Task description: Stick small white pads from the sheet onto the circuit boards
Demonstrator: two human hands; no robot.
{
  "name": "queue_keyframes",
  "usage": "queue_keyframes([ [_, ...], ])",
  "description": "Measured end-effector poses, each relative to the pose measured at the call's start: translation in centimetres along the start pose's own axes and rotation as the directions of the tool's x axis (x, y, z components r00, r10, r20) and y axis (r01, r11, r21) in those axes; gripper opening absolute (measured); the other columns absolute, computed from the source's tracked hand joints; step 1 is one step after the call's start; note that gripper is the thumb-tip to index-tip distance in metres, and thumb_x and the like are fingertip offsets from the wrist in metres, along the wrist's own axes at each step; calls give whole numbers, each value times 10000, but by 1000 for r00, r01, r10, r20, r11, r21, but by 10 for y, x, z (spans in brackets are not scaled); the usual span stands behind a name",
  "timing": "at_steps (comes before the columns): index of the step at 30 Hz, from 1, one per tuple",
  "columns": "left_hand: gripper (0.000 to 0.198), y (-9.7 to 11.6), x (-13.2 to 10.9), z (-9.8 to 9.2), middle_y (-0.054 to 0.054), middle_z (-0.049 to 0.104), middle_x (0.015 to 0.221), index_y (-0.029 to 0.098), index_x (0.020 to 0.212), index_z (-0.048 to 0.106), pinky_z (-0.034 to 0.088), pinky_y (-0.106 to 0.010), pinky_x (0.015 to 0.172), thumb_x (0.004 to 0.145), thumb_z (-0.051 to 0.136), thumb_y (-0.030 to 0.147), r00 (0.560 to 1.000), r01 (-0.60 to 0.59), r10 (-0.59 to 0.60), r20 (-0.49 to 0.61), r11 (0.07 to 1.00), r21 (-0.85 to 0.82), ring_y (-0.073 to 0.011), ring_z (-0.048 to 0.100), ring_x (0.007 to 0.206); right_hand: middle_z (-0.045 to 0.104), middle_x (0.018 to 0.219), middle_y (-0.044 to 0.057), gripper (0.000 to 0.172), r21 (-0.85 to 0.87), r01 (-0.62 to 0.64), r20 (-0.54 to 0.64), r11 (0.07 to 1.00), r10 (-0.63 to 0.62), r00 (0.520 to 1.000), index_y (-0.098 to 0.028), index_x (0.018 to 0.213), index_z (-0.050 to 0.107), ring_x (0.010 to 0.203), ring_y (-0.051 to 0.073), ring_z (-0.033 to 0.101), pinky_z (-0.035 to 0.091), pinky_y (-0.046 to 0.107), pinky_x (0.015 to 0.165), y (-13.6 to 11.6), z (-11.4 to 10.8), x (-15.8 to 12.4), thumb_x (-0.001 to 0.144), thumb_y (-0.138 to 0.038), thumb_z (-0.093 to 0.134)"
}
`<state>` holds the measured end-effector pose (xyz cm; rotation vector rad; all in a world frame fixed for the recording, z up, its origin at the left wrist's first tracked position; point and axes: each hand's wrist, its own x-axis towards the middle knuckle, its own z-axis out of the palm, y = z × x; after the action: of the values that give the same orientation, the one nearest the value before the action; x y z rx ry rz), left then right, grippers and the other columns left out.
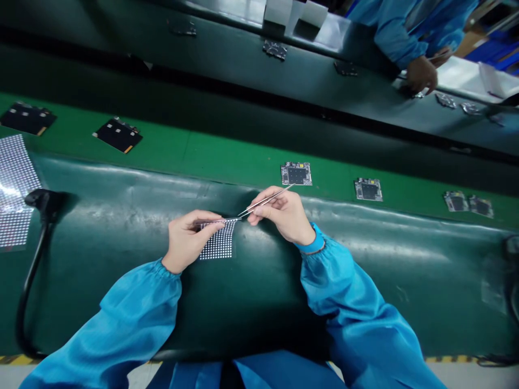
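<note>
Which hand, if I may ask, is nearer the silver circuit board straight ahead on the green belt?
Right hand, just below the silver circuit board; left hand farther, down and left.

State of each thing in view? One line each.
Left hand: fingers over dotted sheet's top edge, grip unclear.
Right hand: holding tweezers.
Tweezers: tips at sheet's edge.
Dotted sheet: flat on dark mat.
Bare boards: flat on green belt.
Black boards: flat on belt.
</note>
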<state>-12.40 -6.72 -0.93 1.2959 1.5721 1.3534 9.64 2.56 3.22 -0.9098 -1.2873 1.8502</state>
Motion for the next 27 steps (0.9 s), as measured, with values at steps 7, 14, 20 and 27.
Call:
queue_keyframes([
  [7, 110, -2, 0, 0, -38, 810, 831, 212, 841, 802, 651, -293, 724, 774, 852, 282, 1000, -21, 21, 10, 1000, 1, -191, 777, 751, 777, 740, 43, 191, -58, 6, 14, 998, -5, 1000, -149, 864, 700, 634, 149, 746, 648, 258, 622, 0, 3, 0, 826, -287, 826],
  [14, 102, -1, 0, 0, -30, 810, 832, 217, 845, 804, 648, -284, 732, 771, 856, 265, 1000, -29, 29, 11, 1000, -3, -183, 776, 752, 768, 723, 39, 188, -68, -9, 23, 998, 11, 1000, -147, 865, 692, 626, 145, 738, 642, 258, 621, 0, 5, 0, 832, -280, 820],
  [20, 102, -1, 0, 0, -31, 810, 833, 211, 850, 802, 648, -280, 734, 770, 856, 247, 999, -29, 30, 14, 999, -24, -183, 777, 759, 762, 705, 45, 211, -87, -11, 13, 996, 12, 1000, -146, 856, 688, 609, 151, 733, 639, 265, 606, 0, 5, 0, 827, -301, 828],
  [27, 92, -3, -1, 1, -18, 811, 836, 216, 850, 802, 636, -254, 738, 772, 850, 207, 999, -34, 35, 9, 999, -17, -170, 775, 762, 761, 683, 54, 251, -53, -17, 9, 998, 17, 1000, -131, 838, 689, 586, 155, 735, 634, 248, 588, 1, 5, 0, 793, -314, 855],
])
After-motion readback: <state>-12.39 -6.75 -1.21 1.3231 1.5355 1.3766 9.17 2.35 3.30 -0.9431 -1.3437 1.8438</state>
